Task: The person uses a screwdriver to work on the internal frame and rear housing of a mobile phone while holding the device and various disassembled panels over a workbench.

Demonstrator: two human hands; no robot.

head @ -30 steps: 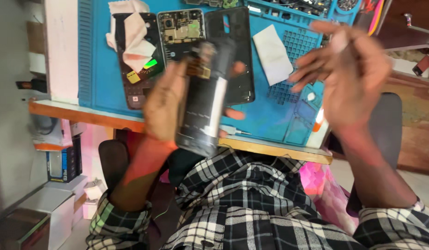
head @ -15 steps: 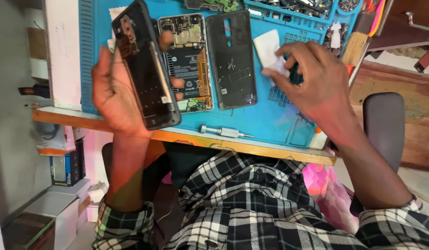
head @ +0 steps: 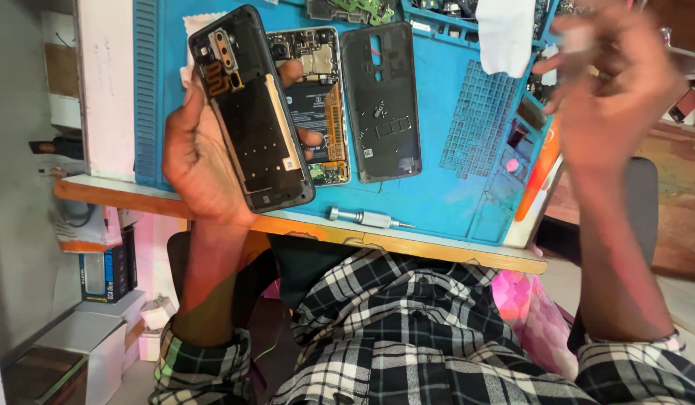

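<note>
Blue matting (head: 452, 187) covers the counter (head: 437, 251), with a screwdriver (head: 366, 218) at its near edge. Left hand (head: 201, 161) has its grip closed around a black phone frame (head: 251, 112), held above the mat's left side, just left of an opened phone (head: 317, 105) and back cover (head: 381, 101). Right hand (head: 613, 97) is raised, blurred, fingers spread wide, holding nothing

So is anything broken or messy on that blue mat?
The phone on the blue mat lies opened, its battery and circuit boards bare, with a dark back cover beside it. The left hand holds another dark phone frame. A screwdriver lies near the mat's edge. Nothing looks spilled.
</note>
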